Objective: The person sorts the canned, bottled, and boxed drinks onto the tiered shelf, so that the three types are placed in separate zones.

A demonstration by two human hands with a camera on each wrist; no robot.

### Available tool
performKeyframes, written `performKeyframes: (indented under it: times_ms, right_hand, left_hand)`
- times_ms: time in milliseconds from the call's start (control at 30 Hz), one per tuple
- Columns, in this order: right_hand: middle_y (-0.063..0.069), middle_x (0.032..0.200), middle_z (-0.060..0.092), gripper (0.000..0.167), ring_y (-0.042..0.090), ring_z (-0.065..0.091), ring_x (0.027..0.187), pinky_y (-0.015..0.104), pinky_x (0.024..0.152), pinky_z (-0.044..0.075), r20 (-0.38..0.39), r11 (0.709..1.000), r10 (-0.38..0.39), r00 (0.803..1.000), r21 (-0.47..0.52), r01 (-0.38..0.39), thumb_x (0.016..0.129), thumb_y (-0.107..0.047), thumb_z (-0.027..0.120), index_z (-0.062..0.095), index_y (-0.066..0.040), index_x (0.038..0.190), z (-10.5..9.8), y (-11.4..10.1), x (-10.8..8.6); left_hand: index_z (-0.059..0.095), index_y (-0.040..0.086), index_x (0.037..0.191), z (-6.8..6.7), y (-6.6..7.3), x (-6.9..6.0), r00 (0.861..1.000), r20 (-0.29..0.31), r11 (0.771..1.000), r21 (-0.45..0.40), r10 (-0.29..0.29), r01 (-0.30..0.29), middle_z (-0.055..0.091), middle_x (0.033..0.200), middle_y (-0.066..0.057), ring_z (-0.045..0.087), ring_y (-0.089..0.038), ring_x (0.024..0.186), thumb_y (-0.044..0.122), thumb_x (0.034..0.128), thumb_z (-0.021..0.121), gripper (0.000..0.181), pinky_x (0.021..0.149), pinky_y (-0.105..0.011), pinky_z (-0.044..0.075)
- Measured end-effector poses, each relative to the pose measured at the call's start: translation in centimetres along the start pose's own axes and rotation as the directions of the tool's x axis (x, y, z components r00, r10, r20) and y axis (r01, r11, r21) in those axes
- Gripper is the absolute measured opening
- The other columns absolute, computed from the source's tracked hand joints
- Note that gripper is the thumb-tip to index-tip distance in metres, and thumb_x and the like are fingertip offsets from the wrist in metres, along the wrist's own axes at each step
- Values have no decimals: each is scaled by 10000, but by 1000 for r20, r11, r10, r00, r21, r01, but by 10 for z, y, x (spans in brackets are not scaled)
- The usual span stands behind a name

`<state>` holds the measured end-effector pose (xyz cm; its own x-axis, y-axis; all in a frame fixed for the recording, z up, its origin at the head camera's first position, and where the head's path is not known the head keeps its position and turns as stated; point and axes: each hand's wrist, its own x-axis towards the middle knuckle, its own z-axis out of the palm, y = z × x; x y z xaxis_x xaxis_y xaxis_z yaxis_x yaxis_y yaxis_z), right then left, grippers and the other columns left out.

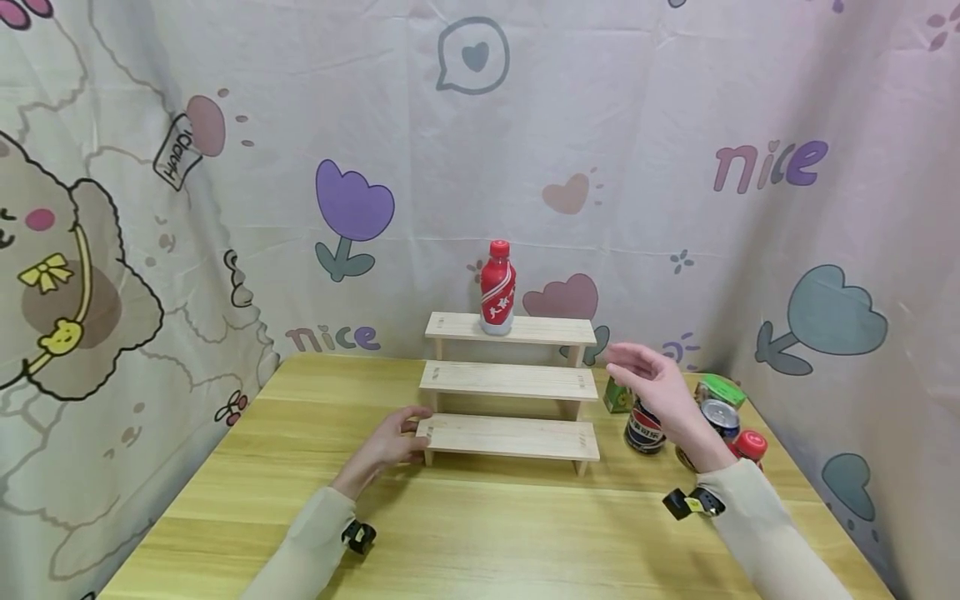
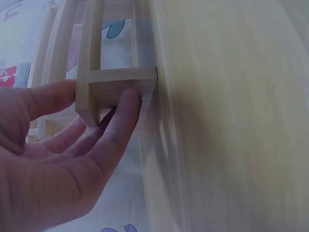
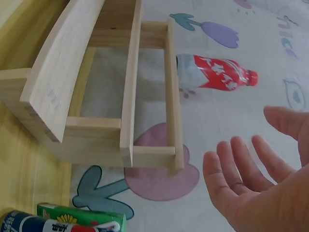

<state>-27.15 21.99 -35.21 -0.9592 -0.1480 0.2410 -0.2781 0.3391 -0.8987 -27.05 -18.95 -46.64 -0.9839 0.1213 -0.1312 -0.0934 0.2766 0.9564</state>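
Observation:
A three-tier wooden shelf (image 1: 510, 381) stands on the table. On its top tier a red bottle (image 1: 498, 287) with a white base stands upright, seen also as a bottle (image 3: 219, 72) in the right wrist view. My left hand (image 1: 390, 439) holds the left end of the lowest tier; in the left wrist view this hand (image 2: 63, 154) has its thumb at the board's edge and a finger against the side support (image 2: 120, 84). My right hand (image 1: 663, 396) is raised right of the shelf, fingers relaxed and apart, holding nothing; the right wrist view shows this hand (image 3: 256, 183) clear of the bottle.
Right of the shelf stand a dark can (image 1: 644, 431), a green box (image 1: 617, 397), a green-lidded container (image 1: 722, 390), another can (image 1: 720, 417) and a red-capped bottle (image 1: 750, 446), partly behind my right arm. A patterned curtain (image 1: 450, 167) hangs behind the table (image 1: 480, 533).

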Motion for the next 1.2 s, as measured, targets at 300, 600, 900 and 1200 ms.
performKeyframes:
  times_ms: [300,600,900,1200]
  right_hand:
    - [13,1176,684,479,24,642,1004,169,862,512,13,997,30,999,-75,-29,957,-359,623,572,-32,1304,-24,4,-15]
    - [-105,1013,721,271,42,675,922,214,785,565,44,995,-76,996,-61,79,988,-212,587,640,-44,1193,-56,10,-28]
    - [-123,997,722,244,63,679,894,154,808,528,33,990,-89,995,-109,92,990,-170,579,644,-40,1185,-81,19,-40]
    - [-137,986,727,198,50,686,878,145,798,535,20,994,-108,994,2,108,977,-68,574,651,-9,1149,-100,37,-50]
  left_hand:
    - [495,10,1367,0,0,0,1000,4,1000,-6,7,-7,579,1241,-287,653,-263,893,-82,878,610,511,740,-419,595]
    - [484,-13,1360,-1,1,-1,1000,22,1000,-5,18,-18,547,1269,-319,649,-274,916,-84,881,604,499,747,-424,598]
    - [490,-5,1358,-2,1,-3,999,25,999,6,33,-33,545,1287,-316,646,-263,937,-74,889,605,488,758,-436,597]
    - [512,9,1341,-1,0,0,1000,10,1000,1,26,-26,574,1258,-287,652,-254,911,-73,883,614,477,742,-413,599]
